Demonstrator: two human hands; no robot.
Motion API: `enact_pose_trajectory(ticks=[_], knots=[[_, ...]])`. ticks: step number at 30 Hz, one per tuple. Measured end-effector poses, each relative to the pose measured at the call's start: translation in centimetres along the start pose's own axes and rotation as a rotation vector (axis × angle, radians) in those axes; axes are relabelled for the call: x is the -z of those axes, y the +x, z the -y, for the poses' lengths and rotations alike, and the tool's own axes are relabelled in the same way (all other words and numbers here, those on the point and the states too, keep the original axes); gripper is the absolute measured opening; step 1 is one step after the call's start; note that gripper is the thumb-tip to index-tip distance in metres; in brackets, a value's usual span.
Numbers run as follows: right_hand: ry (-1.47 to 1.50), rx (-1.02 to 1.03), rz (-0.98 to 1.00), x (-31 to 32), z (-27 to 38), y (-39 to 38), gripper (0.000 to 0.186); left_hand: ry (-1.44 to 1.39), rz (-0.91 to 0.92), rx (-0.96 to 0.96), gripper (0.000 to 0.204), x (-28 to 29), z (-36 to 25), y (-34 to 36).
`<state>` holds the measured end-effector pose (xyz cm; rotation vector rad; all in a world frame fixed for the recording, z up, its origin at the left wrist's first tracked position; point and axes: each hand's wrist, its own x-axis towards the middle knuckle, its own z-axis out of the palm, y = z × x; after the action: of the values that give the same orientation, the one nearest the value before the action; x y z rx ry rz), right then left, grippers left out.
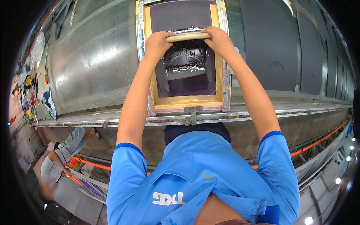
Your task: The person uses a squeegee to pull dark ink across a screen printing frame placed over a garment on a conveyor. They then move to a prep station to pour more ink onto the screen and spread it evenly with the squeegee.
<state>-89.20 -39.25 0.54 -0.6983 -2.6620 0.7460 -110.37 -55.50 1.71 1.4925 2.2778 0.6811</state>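
Blue short-sleeved shirt [217,159] bearing white lettering [168,199] fills six o'clock. Nearly straight arms [134,103] extend toward twelve o'clock, where the left hand [157,45] and right hand [221,42], both curled closed, grip opposite ends of a pale-handled squeegee [187,36] inside the screen-printing frame [187,101].

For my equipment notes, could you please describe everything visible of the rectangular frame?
The frame is rectangular, with worn, blotchy pale sides lined inside by yellow strips. It surrounds a dark panel bearing a pale design and glossy wet-looking streaks. It sits over the table, its longer sides running toward the picture's top, with a metal clamp-like fitting at its near edge. The left hand and right hand hold a pale bar crosswise over the panel; whether they touch the frame is unclear.
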Motion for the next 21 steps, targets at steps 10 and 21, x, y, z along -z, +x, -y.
enact_pose_trajectory(ticks=[10, 21], knots=[[0.161, -0.141, 0.147, -1.0, 6.7, -14.9, 0.043, -0.022, 0.033, -0.081, 0.051, -3.7, -1.0, -15.6], [0.052, -0.04, -0.068, -1.7, 0.1, -2.1, 0.041, 0.086, -0.021, 0.016, 0.037, -1.7, 0.4, -0.9]])
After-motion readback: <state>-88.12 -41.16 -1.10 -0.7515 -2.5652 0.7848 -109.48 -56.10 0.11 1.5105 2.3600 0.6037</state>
